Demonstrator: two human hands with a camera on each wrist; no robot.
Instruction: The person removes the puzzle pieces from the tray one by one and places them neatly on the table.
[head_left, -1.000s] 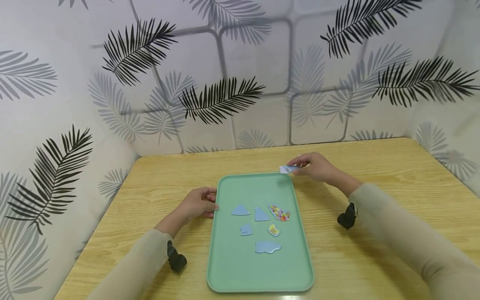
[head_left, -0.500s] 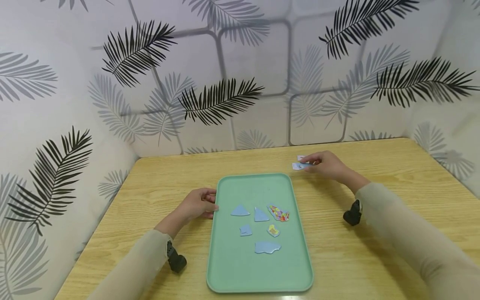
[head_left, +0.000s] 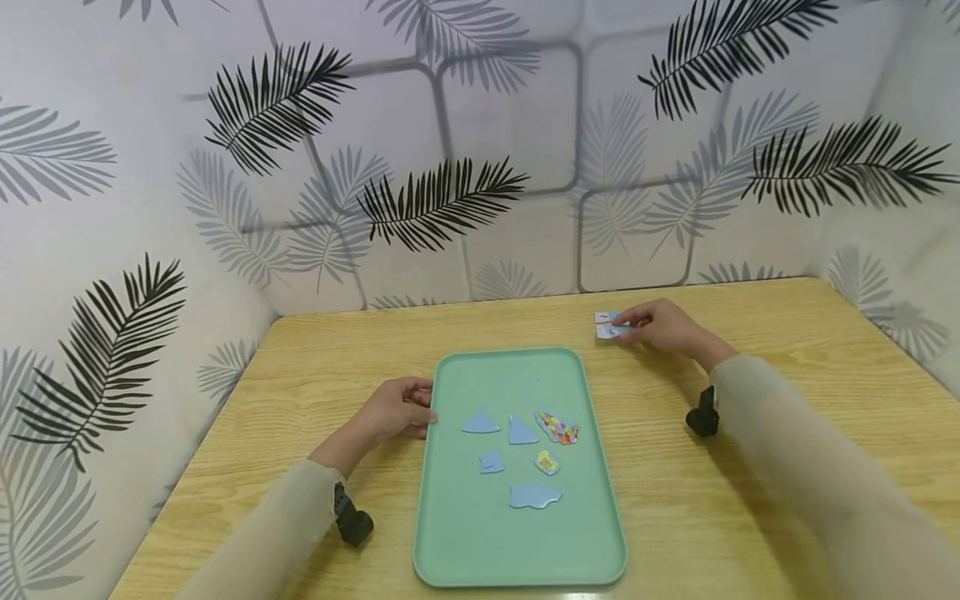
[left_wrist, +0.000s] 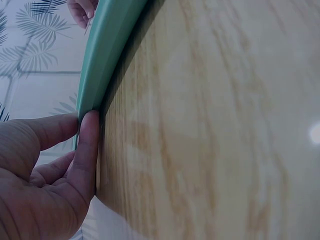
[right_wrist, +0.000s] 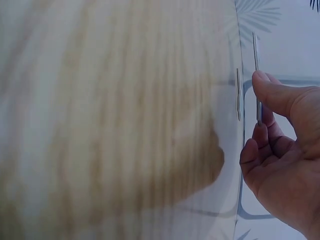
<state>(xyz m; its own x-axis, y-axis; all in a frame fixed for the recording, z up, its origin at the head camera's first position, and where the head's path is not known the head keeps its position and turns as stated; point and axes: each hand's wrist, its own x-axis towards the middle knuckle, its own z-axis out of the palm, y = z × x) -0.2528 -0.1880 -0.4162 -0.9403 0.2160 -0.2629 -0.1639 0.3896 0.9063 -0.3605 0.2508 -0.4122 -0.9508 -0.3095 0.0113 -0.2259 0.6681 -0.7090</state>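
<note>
My right hand point(head_left: 663, 325) is past the tray's far right corner. Between its thumb and fingers it pinches a thin, flat, pale blue puzzle piece point(head_left: 611, 332), seen edge-on in the right wrist view. Just behind lies a second light piece point(head_left: 603, 317) with a dark mark, partly covered by the fingers. That piece point(right_wrist: 238, 95) rests on the table, and a gap separates it from the held one. On the left, my left hand point(head_left: 397, 408) grips the long side of the green tray point(head_left: 525, 563), thumb at the rim and a finger point(left_wrist: 88, 135) against the outer wall.
Several loose pieces lie in the tray: blue ones such as a wide wavy one point(head_left: 535, 496), a multicoloured one point(head_left: 558, 427) and a small yellow one point(head_left: 547, 462). Behind the wooden table point(head_left: 360, 342) stands a leaf-patterned wall point(head_left: 510, 242).
My right hand has moved right and slightly back with the pinched piece, from the tray's far right corner to beside the second piece, now more exposed. The left hand and tray stay put.
</note>
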